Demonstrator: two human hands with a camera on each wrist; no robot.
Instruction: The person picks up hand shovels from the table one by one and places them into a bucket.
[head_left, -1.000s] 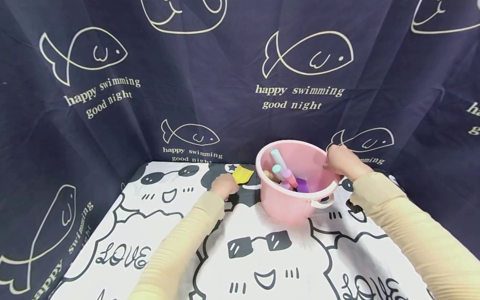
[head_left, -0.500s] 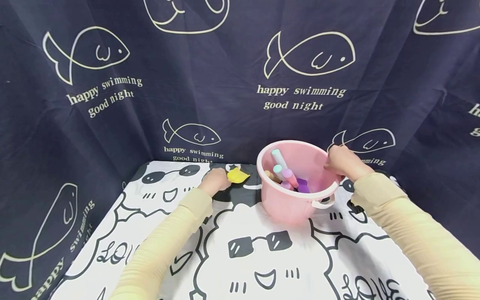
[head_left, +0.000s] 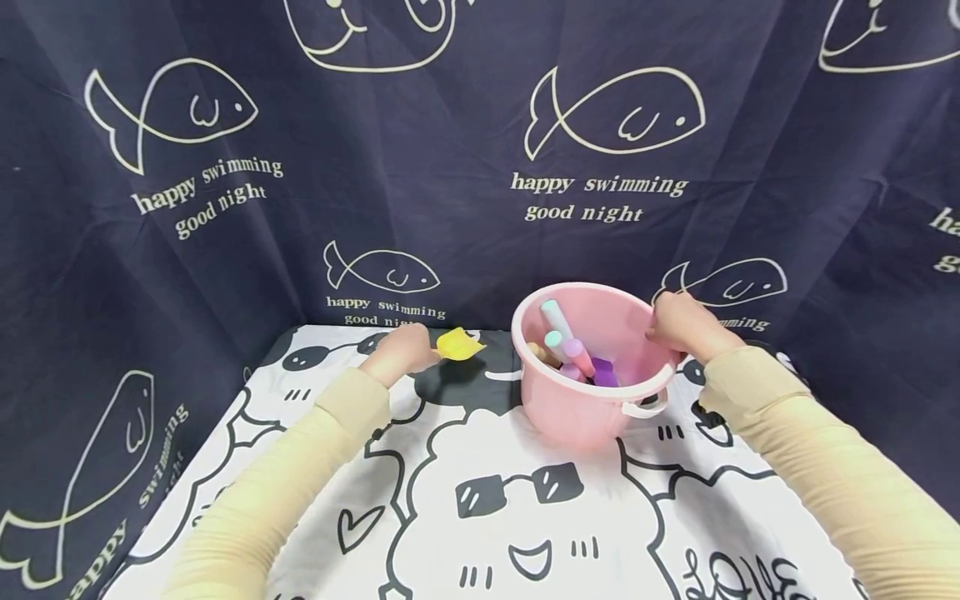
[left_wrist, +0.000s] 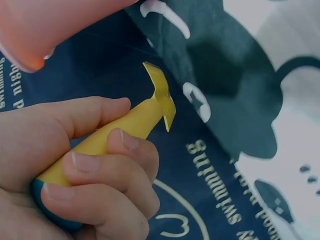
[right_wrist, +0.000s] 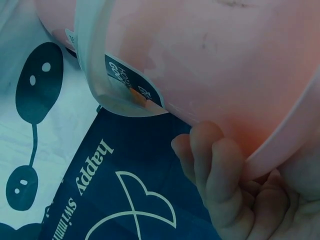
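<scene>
My left hand (head_left: 405, 348) grips a small yellow shovel (head_left: 459, 343) by its handle, left of a pink bucket (head_left: 577, 417). In the left wrist view the fingers curl round the shovel's yellow handle (left_wrist: 100, 137), which has a teal end; the curved blade (left_wrist: 162, 95) sticks out past them. My right hand (head_left: 686, 321) holds the bucket's rim at its right side, fingers wrapped over the edge in the right wrist view. The bucket stands tilted a little toward me. Inside lie mint and pink capped sticks (head_left: 555, 317), a purple piece (head_left: 604, 373) and a tan piece.
A white cloth (head_left: 525, 533) with black cartoon drawings covers the table. Behind it and at both sides hangs a dark blue curtain (head_left: 465, 167) with fish and lettering. The bucket's white handle (head_left: 645, 408) hangs at its front right.
My left hand has moved left, away from the bucket, carrying the shovel with it. The right hand and the bucket have stayed in place.
</scene>
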